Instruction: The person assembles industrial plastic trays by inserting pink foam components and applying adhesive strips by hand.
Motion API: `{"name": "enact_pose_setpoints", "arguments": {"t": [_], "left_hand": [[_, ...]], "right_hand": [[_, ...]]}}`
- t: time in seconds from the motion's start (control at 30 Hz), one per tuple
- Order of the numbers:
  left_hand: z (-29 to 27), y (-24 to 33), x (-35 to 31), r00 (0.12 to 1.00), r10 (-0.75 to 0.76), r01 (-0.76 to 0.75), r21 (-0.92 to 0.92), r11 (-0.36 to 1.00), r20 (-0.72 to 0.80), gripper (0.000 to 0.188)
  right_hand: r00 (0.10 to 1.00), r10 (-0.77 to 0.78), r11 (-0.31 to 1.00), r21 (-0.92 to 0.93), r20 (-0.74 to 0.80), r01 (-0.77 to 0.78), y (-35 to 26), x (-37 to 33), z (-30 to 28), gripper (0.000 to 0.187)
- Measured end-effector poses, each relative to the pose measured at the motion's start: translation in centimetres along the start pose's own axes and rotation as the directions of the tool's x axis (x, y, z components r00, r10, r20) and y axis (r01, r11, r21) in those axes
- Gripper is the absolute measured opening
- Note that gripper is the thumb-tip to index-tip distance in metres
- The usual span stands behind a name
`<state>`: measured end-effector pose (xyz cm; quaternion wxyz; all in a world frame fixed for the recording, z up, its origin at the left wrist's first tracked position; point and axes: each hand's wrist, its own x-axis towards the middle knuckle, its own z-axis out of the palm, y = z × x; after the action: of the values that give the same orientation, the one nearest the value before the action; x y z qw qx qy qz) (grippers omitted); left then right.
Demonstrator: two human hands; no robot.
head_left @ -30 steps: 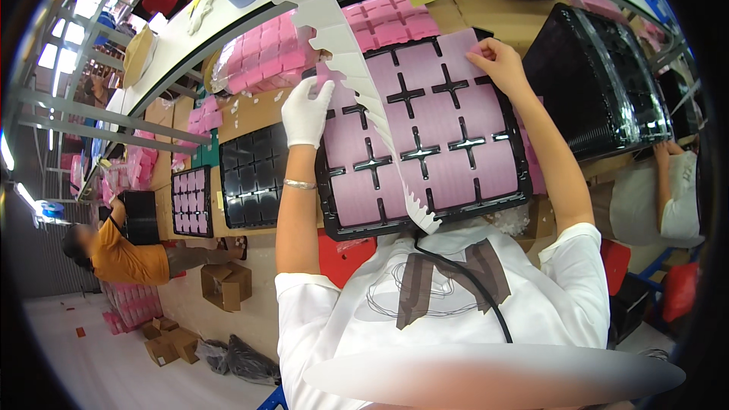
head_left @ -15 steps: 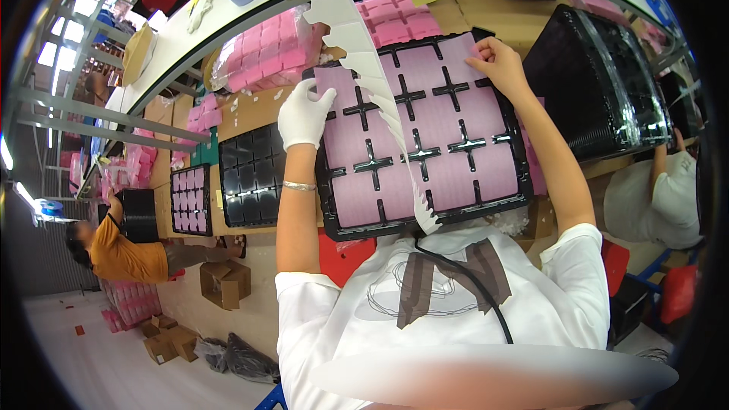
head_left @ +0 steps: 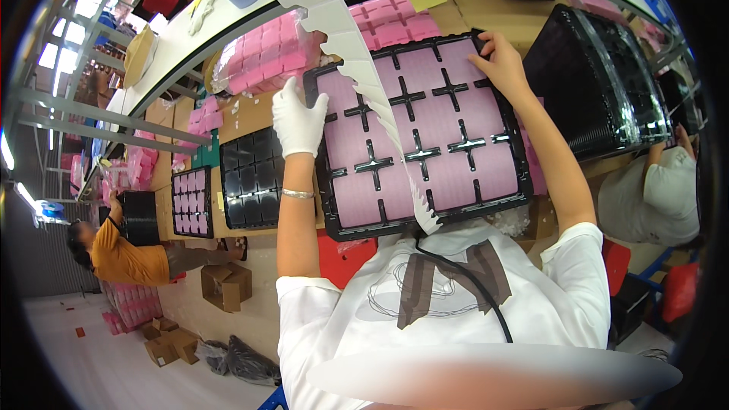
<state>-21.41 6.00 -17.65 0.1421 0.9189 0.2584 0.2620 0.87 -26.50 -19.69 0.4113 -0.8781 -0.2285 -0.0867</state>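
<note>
At the left edge of the pink-lined, rectangular black plastic tray (head_left: 490, 206), the white-gloved left hand (head_left: 300, 123) is spread; at the tray's upper-right corner, the bare right hand's (head_left: 503, 68) grip cannot be told.

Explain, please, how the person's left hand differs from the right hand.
The left hand wears a white glove and, at its wrist, a silvery bangle; the right hand shows neither. The left hand is beside the black tray's left edge, the right hand at its far right corner. Both hands are near the same tray.
</note>
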Motion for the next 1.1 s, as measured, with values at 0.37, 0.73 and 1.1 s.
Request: {"name": "enact_pose_setpoints", "arguments": {"t": [0.37, 0.73, 1.1], "left_hand": [[1.5, 1.4, 0.1, 0.814, 0.472, -0.538, 0.133, 0.833, 0.339, 0.059], [-3.3, 8.2, 0.5, 0.723, -0.095, -0.351, 0.482, 0.803, 0.684, 0.048], [-10.8, 2.7, -15.2, 0.481, 0.602, -0.637, -0.218, 0.740, 0.637, 0.051]], "right_hand": [[0.798, -0.544, 0.701, -0.382, 0.260, 0.602, -1.0, -3.6, 2.0, 0.046], [0.908, -0.418, 0.806, -0.452, 0.025, 0.383, -1.0, -3.7, -0.5, 0.023], [0.633, -0.552, 0.761, 0.018, 0.543, 0.649, -2.4, -20.2, -12.3, 0.045]]}}
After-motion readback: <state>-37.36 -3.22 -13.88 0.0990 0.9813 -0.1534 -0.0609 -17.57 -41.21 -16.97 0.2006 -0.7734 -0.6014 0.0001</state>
